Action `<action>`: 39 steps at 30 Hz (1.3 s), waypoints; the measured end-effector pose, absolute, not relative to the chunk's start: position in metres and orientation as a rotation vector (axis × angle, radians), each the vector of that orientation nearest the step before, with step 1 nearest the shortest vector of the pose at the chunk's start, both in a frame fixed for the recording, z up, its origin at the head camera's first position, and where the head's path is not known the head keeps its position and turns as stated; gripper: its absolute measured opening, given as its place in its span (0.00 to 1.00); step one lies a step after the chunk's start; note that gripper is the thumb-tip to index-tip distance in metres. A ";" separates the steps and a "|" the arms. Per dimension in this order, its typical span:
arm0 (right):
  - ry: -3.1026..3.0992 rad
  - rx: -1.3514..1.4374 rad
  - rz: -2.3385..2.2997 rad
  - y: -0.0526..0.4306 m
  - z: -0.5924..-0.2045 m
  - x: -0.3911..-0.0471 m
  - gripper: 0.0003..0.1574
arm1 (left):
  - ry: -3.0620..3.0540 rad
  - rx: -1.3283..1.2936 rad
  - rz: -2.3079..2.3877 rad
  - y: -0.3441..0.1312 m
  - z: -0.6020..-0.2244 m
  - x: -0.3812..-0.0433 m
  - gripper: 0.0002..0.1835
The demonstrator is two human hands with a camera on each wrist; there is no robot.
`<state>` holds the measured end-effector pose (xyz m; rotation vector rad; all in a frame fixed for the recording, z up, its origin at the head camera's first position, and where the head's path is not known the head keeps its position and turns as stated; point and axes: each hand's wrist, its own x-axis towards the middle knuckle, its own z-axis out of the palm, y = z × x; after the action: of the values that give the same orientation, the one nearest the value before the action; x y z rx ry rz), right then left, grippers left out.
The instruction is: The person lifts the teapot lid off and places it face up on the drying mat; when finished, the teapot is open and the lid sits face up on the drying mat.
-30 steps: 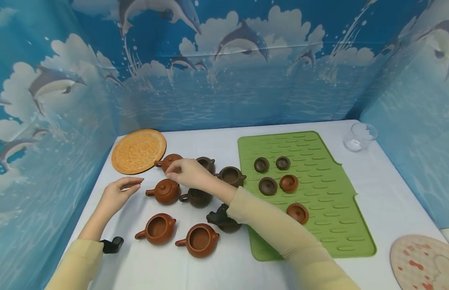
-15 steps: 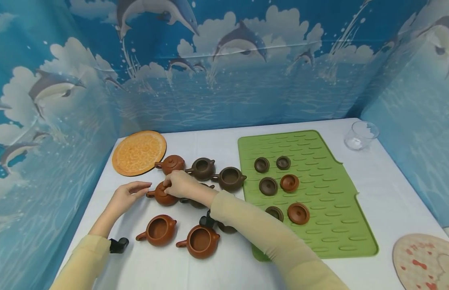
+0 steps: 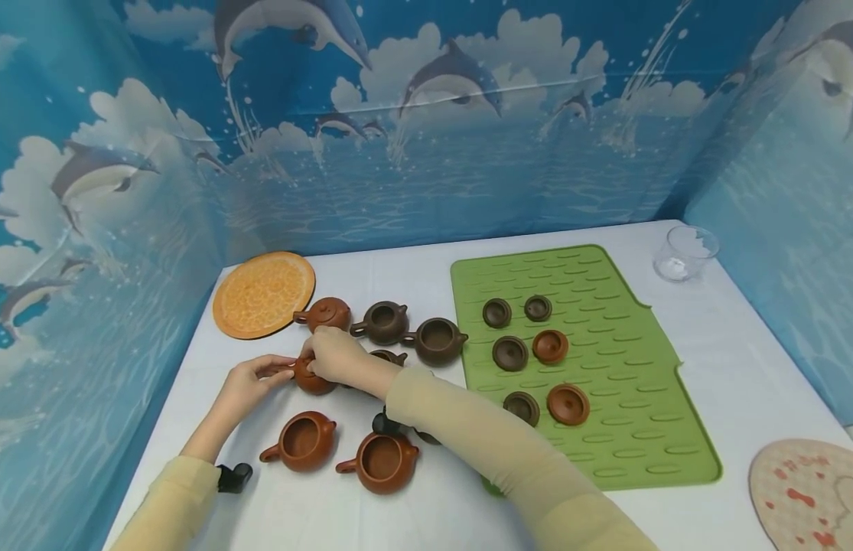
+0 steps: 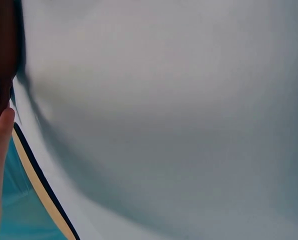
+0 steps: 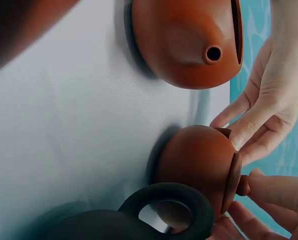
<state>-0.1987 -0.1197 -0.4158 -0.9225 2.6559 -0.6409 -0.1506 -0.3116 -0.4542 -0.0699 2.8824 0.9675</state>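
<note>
In the head view a small reddish-brown teapot (image 3: 312,383) with its lid on stands at the left among other teapots. My left hand (image 3: 250,386) pinches its handle between thumb and fingers. From the right, my right hand (image 3: 340,358) reaches over and pinches the knob of the lid (image 5: 233,182), other fingers lying near the pot's side. The left wrist view shows only a dark brown edge of a pot (image 4: 1,40) and a finger (image 4: 1,145). Behind stands a second lidded reddish teapot (image 3: 330,314). Two lidless reddish teapots, one (image 3: 302,441) and another (image 3: 382,462), sit in front.
Dark lidless teapots, such as one (image 3: 437,341), stand to the right, one partly behind my right arm. Several lids lie on a green mat (image 3: 626,413). A round orange mat (image 3: 264,295), a clear glass (image 3: 684,254) and a patterned round mat (image 3: 805,497) lie farther out.
My right hand has moved from the rear lidded teapot toward me onto the lid of the nearer one. My left hand has moved right and taken that teapot's handle.
</note>
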 end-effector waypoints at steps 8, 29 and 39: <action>2.717 -0.935 -0.643 -0.121 -0.420 -0.200 0.06 | 2.891 -0.121 0.969 -0.308 -0.459 -0.151 0.16; 2.155 -0.384 -1.582 -0.005 -0.394 -0.224 0.13 | 2.886 -0.150 0.947 -0.311 -0.459 -0.144 0.16; 1.654 -0.172 -1.971 0.127 -0.392 -0.237 0.29 | 2.888 -0.132 0.979 -0.312 -0.457 -0.147 0.17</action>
<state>-0.2367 0.1269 -0.3916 -0.1722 1.6543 -1.9710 -0.1472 -0.3121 -0.4573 -0.1325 2.8881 0.9786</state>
